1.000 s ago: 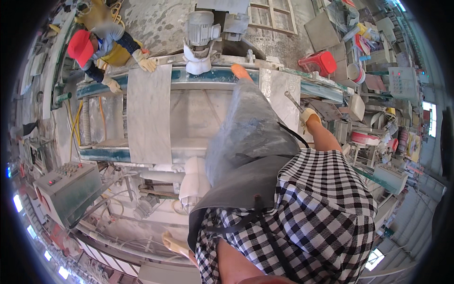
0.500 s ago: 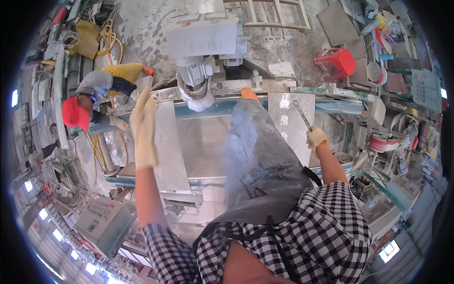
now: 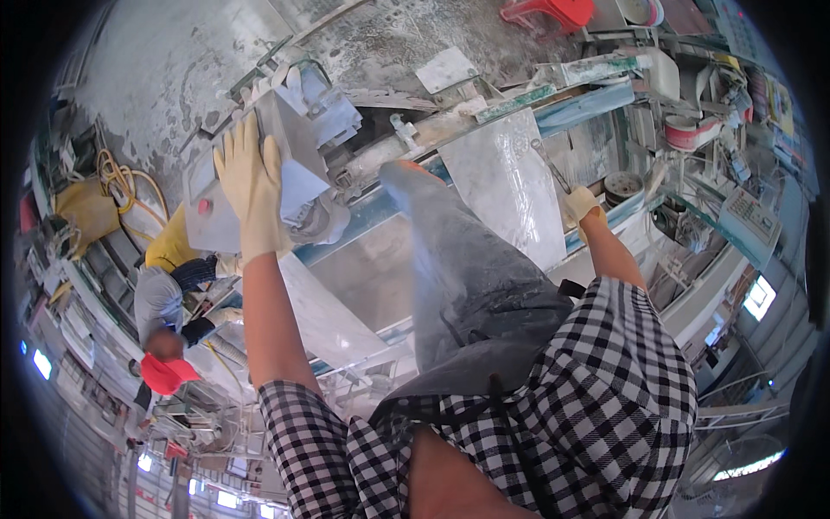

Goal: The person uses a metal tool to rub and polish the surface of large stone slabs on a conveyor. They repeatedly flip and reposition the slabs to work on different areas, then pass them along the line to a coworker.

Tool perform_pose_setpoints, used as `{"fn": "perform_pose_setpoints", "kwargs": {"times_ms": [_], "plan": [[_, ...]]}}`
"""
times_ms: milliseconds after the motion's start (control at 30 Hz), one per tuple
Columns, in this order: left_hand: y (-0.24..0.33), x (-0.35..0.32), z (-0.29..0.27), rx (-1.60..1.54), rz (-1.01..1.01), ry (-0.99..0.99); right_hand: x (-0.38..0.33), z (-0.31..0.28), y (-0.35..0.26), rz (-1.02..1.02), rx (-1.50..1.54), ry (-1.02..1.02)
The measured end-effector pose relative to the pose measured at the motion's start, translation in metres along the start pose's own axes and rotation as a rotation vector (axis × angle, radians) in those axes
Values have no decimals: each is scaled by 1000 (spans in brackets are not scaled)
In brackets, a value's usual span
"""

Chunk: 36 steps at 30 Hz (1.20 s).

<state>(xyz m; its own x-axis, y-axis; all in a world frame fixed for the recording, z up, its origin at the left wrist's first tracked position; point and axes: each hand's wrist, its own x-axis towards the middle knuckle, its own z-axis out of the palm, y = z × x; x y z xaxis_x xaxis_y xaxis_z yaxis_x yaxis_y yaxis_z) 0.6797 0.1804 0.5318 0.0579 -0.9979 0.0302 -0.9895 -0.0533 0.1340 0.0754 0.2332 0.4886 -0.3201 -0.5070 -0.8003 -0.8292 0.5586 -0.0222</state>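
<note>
My left hand (image 3: 251, 177), in a cream rubber glove, reaches forward with its fingers stretched out. It lies over a grey control box (image 3: 216, 227) with a red button on a machine; whether the palm presses on it I cannot tell. My right hand (image 3: 581, 208), gloved alike, is closed round the near end of a long metal wrench (image 3: 551, 166). The wrench points away from me, above a pale glossy slab (image 3: 497, 177). Another pale slab (image 3: 333, 316) lies left of my dark dusty apron (image 3: 475, 268), partly hidden by my left forearm.
At the left a co-worker in a red cap (image 3: 169, 372) bends beside the bench, gloved hands near the machine. Yellow hoses (image 3: 121, 177) coil behind. A red plastic stool (image 3: 553, 12) stands far right. Blue rails (image 3: 588, 104) edge the bench; a button panel (image 3: 749, 214) is at right.
My view has turned, so the machine and co-worker appear shifted. My left hand has gone from above the left slab to over the control box, fingers spreading. My right hand keeps the wrench.
</note>
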Motion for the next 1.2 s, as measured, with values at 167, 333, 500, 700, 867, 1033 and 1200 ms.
{"fn": "perform_pose_setpoints", "kwargs": {"times_ms": [167, 333, 500, 700, 867, 1033, 1200], "plan": [[6, -4, -5, 42, 17, -16, -24, -11, -10, 82, 232, -97], [12, 1, -9, 51, -26, -92, -63, -2, 20, 227, 150, -96], [11, 0, -11, -3, -9, -109, -101, 36, 64, 234, -11, -31], [9, 1, -7, 51, -12, -152, -159, 82, 94, 332, -48, -55], [10, -2, -5, 46, -10, -106, -196, 107, 115, 418, 200, -70], [13, -2, -4, 21, -16, -75, -200, 103, 118, 496, 209, -96], [14, -3, -2, 17, -26, -53, -178, 78, 131, 421, 157, -34]]}}
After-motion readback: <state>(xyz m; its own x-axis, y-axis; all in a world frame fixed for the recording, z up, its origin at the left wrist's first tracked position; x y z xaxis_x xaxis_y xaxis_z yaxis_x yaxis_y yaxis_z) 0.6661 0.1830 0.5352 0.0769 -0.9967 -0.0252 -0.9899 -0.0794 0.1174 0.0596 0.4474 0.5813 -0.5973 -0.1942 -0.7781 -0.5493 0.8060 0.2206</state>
